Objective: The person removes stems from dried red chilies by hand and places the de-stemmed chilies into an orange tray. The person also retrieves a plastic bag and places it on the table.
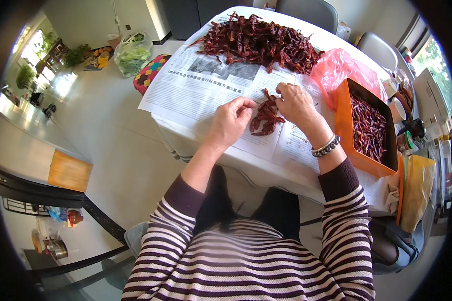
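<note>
A small pile of dried red chili peppers [266, 117] lies on newspaper [207, 96] spread over the table. At its left side is my left hand [231, 118], thumb and fingers curled toward each other; whether anything is pinched there is not visible. My right hand [295, 101] reaches to the pile's upper right edge, its bent fingertips against the chilies. Those fingertips are partly hidden, so a grip on a chili cannot be made out. Farther back is a large heap of dark dried chilies [260, 41].
An orange rectangular box [344, 131] of smaller dried chilies stands right of my right forearm. Behind it lies a pink plastic bag [337, 69]. Pale seeds [299, 141] are scattered on the paper. A patterned stool [150, 71] and a bag of leafy greens [133, 56] are left of the table.
</note>
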The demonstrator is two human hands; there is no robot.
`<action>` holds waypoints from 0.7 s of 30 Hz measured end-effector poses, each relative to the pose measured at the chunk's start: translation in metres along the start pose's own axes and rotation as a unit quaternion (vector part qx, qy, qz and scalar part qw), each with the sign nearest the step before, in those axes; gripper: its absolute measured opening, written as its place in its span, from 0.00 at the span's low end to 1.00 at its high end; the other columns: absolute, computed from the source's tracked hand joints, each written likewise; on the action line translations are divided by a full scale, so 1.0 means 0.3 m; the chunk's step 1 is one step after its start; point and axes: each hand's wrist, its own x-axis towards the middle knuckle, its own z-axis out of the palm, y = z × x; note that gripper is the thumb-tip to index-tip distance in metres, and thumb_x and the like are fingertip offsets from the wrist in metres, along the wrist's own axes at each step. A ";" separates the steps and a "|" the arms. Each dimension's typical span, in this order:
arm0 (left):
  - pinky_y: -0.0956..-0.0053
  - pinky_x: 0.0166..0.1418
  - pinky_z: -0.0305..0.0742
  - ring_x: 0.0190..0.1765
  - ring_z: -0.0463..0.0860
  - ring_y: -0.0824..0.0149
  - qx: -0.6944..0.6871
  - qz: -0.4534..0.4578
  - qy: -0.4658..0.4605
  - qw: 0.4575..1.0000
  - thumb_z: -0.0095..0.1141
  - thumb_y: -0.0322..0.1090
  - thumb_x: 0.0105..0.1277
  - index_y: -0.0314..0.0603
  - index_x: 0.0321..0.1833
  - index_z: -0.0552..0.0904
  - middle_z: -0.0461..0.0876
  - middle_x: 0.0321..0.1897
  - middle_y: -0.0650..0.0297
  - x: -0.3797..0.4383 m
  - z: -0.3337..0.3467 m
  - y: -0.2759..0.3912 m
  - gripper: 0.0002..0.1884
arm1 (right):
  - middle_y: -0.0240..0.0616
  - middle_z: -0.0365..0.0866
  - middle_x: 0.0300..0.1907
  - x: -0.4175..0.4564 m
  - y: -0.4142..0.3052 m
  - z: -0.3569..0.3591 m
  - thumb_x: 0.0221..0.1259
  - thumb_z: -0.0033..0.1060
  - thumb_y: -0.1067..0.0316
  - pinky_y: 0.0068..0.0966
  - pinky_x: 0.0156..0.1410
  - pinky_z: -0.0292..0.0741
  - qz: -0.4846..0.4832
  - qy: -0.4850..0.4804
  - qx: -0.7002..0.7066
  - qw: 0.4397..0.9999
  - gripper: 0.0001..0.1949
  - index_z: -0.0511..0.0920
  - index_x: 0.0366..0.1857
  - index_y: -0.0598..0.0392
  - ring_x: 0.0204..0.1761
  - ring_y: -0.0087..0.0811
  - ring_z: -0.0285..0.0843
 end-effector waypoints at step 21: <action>0.77 0.36 0.74 0.28 0.78 0.74 0.002 -0.006 -0.005 1.000 0.52 0.28 0.66 0.33 0.44 0.81 0.83 0.26 0.61 -0.005 -0.009 0.014 0.08 | 0.50 0.85 0.35 0.104 0.024 0.007 0.57 0.55 0.58 0.32 0.42 0.80 0.182 -0.046 0.193 0.963 0.17 0.80 0.36 0.65 0.34 0.41 0.85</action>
